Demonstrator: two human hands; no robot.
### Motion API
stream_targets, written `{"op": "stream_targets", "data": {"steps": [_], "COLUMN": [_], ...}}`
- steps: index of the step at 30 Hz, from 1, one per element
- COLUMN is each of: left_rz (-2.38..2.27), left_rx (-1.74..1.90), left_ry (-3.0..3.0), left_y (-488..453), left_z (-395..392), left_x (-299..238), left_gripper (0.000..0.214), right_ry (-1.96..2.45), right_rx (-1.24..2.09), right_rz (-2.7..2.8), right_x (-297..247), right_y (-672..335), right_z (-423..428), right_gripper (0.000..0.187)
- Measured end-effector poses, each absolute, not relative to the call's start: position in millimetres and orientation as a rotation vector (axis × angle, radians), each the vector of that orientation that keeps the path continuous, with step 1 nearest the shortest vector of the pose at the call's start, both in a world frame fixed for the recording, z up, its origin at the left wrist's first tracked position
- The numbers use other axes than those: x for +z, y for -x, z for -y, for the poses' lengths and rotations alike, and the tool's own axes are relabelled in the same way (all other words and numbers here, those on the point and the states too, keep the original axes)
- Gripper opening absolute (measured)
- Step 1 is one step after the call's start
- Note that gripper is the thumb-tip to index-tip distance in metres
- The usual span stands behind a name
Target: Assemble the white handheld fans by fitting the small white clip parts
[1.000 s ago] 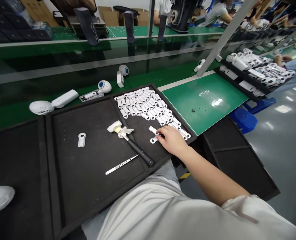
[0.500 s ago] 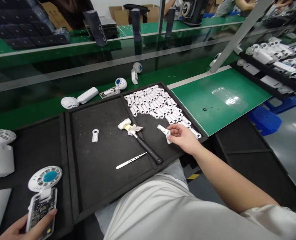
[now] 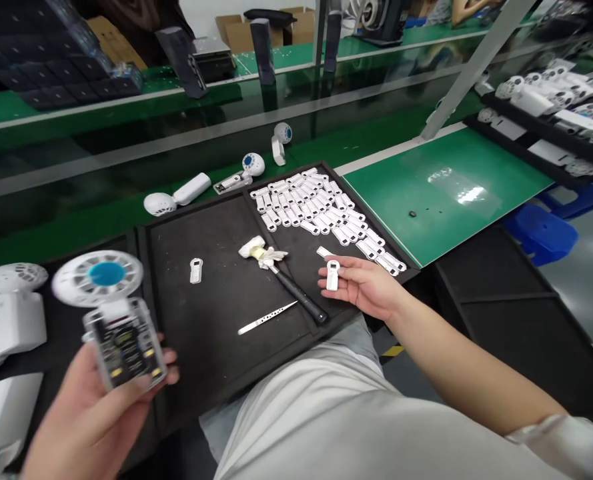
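Note:
My left hand (image 3: 101,407) is closed round a handheld fan (image 3: 126,340) whose handle lies uncovered, showing a circuit board; its round white head has a blue centre. My right hand (image 3: 366,283) pinches a small white cover plate (image 3: 332,275) with a dark square window, its fingers partly spread behind it. Another white plate (image 3: 323,252) lies just beyond those fingers. Many like plates (image 3: 306,200) cover the far right part of the black tray (image 3: 211,373). A single plate (image 3: 195,271) sits on the tray's left side.
A hammer (image 3: 296,290) with a wrapped head and white tweezers (image 3: 266,318) lie mid-tray. White fan parts (image 3: 19,320) stand at the left. More fans (image 3: 192,189) rest behind the tray. Racked fans (image 3: 551,100) and a blue stool (image 3: 541,233) are at the right.
My left hand has raised the open fan and brought it rightward and closer to the tray. My right hand has turned, lifting one plate off the tray so its windowed face shows.

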State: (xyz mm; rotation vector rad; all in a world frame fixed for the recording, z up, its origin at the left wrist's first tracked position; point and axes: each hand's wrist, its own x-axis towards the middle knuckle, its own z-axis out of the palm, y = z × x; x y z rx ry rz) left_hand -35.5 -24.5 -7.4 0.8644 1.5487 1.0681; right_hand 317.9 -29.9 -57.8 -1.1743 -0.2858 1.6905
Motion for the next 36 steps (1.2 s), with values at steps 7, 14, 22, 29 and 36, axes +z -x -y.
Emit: {"op": "stream_targets", "data": {"steps": [7,14,22,29,36], "left_rz": [-1.061,-1.124,-1.278,-1.184,-1.003], "left_rx": [0.943,0.873,0.8,0.921,1.135], "left_ry": [-0.877,-1.071,-1.361,-1.137,-0.723], "left_y": [-57.6,-78.7,-74.4,-70.2,-56.5], "left_z": [25.3,33.8,43.6,39.2,18.7], "left_x": [-32.5,-37.4,-42.8,-46.8,-27.9], "left_gripper": [0.078,0.086,0.09,0.075,0.048], "right_ry": [0.979,1.038,1.218,1.409,2.135], "right_rx": [1.865,1.739,1.533,1.134,0.28], "right_rz": [0.421,0.524,0.637,1.272,2.234], "right_x": [-44.6,-43.3,-34.6,-51.6,-71.0], "right_y": [-272.5,-244.4,-227.1,-228.6,-235.3], "right_z": [47.1,47.2,40.5,37.8,14.0], "right_gripper": [0.045,0.044,0.047,0.038,0.022]}}
